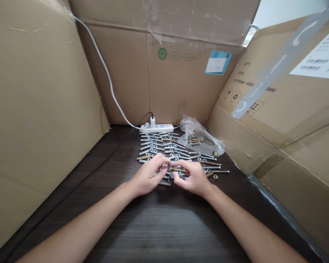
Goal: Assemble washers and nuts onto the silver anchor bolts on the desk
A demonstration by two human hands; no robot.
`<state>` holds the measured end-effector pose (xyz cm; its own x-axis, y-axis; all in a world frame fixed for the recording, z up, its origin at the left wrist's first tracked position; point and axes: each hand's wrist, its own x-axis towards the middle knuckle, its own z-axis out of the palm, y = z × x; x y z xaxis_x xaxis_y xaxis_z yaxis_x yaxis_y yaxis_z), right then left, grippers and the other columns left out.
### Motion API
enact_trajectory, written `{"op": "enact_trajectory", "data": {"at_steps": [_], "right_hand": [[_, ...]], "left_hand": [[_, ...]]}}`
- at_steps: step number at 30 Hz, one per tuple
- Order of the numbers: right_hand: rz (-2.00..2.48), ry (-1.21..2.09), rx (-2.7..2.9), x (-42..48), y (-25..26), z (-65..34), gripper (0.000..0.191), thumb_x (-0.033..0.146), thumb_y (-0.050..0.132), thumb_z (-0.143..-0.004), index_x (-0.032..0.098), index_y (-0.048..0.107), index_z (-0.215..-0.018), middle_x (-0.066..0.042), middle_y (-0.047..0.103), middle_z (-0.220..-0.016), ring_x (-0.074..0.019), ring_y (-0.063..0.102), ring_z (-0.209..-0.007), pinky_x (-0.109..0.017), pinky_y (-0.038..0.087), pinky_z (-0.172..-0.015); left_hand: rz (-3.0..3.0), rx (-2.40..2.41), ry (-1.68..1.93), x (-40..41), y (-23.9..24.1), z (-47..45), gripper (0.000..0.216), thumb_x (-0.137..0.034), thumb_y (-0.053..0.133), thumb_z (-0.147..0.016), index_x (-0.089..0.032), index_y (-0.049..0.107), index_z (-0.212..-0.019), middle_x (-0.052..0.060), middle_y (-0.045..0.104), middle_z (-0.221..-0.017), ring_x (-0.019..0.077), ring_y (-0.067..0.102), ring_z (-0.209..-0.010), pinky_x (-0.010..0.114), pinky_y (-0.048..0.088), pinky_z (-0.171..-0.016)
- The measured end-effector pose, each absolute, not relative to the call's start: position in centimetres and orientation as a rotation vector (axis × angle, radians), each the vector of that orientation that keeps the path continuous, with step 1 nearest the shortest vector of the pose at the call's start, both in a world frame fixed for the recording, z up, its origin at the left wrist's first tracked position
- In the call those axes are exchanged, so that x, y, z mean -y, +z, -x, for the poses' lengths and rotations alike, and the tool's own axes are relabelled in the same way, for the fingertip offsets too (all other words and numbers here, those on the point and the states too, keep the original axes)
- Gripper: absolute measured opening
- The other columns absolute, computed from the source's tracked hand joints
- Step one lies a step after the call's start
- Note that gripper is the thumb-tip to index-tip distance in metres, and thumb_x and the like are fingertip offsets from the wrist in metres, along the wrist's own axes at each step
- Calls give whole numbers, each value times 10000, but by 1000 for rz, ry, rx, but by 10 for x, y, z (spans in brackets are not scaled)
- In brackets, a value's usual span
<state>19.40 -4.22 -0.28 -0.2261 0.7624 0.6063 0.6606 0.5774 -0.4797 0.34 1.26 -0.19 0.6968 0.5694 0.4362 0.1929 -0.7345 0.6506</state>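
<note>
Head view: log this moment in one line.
right hand: holds brass-coloured bolt | left hand: fingertips at bolt's end, grip unclear | beyond: bolt rows, plastic bag, white power strip

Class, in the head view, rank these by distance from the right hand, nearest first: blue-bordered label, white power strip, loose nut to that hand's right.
1. Loose nut: just right of the right hand.
2. White power strip: beyond the hand, slightly left.
3. Blue-bordered label: high on the back cardboard.
</note>
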Motion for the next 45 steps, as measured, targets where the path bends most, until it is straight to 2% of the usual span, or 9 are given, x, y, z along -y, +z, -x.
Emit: {"op": "enact_trajectory", "data": {"at_steps": [4,10,15,19,24,27,34,40,45], "right_hand": [[1148,167,1953,42,-4,-195,211,210,598,-730,198,648,-935,7,689,-764,-124,599,-578,-214,463,-577],[1158,146,1959,44,-4,-197,173,218,593,-732,194,643,-896,20,651,-665,-106,527,-487,-209,417,-504],[1150,153,1959,43,-5,-196,166,219,592,-741,188,637,-897,17,647,-675,-102,527,-494,-204,414,-505],[1169,162,1965,42,-7,-197,174,227,584,-751,189,638,-912,17,634,-664,-103,523,-495,-203,407,-491],[1185,175,1971,43,-6,-197,182,232,575,-768,199,638,-935,14,639,-689,-109,539,-521,-204,408,-500],[1193,170,1978,44,-5,-197,177,236,578,-761,198,643,-921,21,622,-643,-110,533,-503,-205,405,-492],[1171,157,1973,44,-5,-197,186,235,584,-744,197,648,-914,6,673,-724,-119,584,-554,-203,440,-527],[1151,143,1968,45,-4,-195,179,226,587,-735,198,637,-904,7,683,-762,-118,600,-574,-201,454,-543],[1172,135,1976,45,-1,-196,167,230,586,-741,200,641,-896,11,677,-718,-120,594,-554,-208,448,-538]], "left_hand": [[-2350,-552,827,-14,-2,-4,144,-220,396,-943,-196,528,-996,9,476,-881,120,467,-776,237,380,-721],[-2390,-556,756,-16,-2,-4,194,-249,364,-958,-188,548,-944,15,492,-859,135,482,-787,251,384,-734],[-2426,-571,745,-17,-2,-4,228,-264,378,-950,-169,564,-857,17,497,-822,142,482,-779,257,385,-718],[-2383,-612,808,-16,-3,-3,161,-237,402,-930,-186,552,-961,14,503,-863,134,479,-768,250,391,-716],[-2347,-542,829,-13,-2,-3,210,-191,393,-919,-210,550,-1057,20,482,-906,119,475,-741,237,392,-686],[-2349,-541,820,-13,-2,-3,190,-195,392,-919,-200,557,-1013,20,491,-897,122,470,-740,238,389,-694],[-2338,-558,733,-15,-2,-4,172,-215,385,-930,-183,550,-968,11,551,-879,132,500,-781,241,386,-728],[-2406,-547,710,-17,-3,-4,272,-269,330,-954,-162,527,-798,24,549,-817,148,501,-781,260,383,-751],[-2325,-603,741,-15,-3,-3,208,-290,342,-933,-174,513,-960,30,552,-875,160,502,-798,272,402,-732]]}}
